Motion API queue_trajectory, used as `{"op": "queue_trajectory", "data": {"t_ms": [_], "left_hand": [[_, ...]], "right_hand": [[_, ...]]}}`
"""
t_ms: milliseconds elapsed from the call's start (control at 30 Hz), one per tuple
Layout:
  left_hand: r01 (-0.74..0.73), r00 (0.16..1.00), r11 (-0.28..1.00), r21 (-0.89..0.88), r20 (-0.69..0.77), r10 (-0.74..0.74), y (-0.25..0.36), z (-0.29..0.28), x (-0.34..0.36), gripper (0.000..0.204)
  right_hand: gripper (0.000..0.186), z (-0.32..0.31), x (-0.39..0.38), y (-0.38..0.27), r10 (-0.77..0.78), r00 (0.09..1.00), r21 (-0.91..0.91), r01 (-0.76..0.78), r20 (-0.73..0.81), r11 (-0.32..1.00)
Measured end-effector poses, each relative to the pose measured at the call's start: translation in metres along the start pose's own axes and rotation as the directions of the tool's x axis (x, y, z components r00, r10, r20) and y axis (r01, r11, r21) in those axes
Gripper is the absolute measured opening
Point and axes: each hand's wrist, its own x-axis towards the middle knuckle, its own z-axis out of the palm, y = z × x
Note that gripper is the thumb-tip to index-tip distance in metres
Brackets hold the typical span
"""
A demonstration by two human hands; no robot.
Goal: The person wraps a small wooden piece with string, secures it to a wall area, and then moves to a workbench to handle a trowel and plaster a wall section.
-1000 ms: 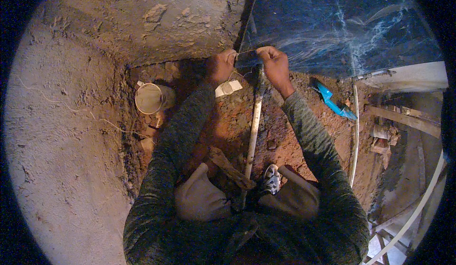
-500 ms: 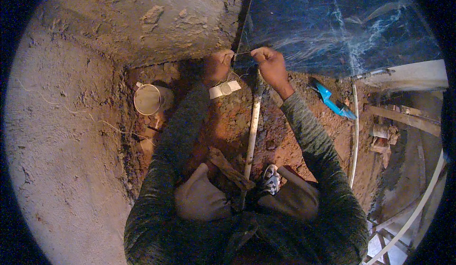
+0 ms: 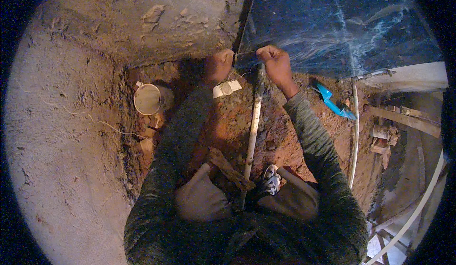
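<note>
Between my two hands runs a thin pale string point(image 3: 245, 52), pulled nearly straight. My left hand point(image 3: 219, 65) is closed on one end, close to the rough wall's dark corner edge. The other end is pinched in my right hand point(image 3: 276, 65), in front of the dark blue sheet point(image 3: 304, 32). A loose length of string hangs down below, toward a white block-like piece point(image 3: 227, 89) with a greyish middle on the soil. Just under my right hand is the upper end of a long whitish pipe point(image 3: 254, 120), which runs down between my legs.
A round whitish container point(image 3: 147, 99) stands at left by the plastered wall point(image 3: 61, 136). Another string point(image 3: 111, 127) trails across that wall. On the soil at right lie a bright blue object point(image 3: 335, 104) and a second white pipe point(image 3: 354, 136). A wood piece point(image 3: 229, 167) lies by my knee.
My right hand has moved slightly to the right, and the stretch of string between my hands is longer. My left hand has stayed nearly in place.
</note>
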Motion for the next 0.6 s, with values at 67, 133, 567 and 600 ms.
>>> {"op": "queue_trajectory", "data": {"t_ms": [67,133,567,600], "left_hand": [[0.108,0.987,0.992,0.07,0.112,-0.116,0.004,0.001,0.005,0.023],[0.113,0.986,0.993,0.033,0.122,-0.116,0.001,-0.003,0.006,0.023],[-0.049,0.997,0.967,-0.248,0.043,0.061,-0.043,0.013,0.001,0.02],[-0.047,0.995,0.971,-0.235,0.079,0.068,-0.028,0.015,0.003,0.019]], "right_hand": [[0.017,-0.002,0.0,0.0,-0.006,1.0,-0.013,0.006,-0.011,1.0],[0.018,0.001,-0.002,-0.008,0.006,1.0,-0.071,-0.008,-0.029,0.997],[0.018,0.008,0.003,-0.016,0.038,0.999,-0.012,-0.038,0.039,0.999],[0.018,0.001,0.001,-0.008,0.059,0.998,-0.032,-0.058,0.018,0.998]]}}
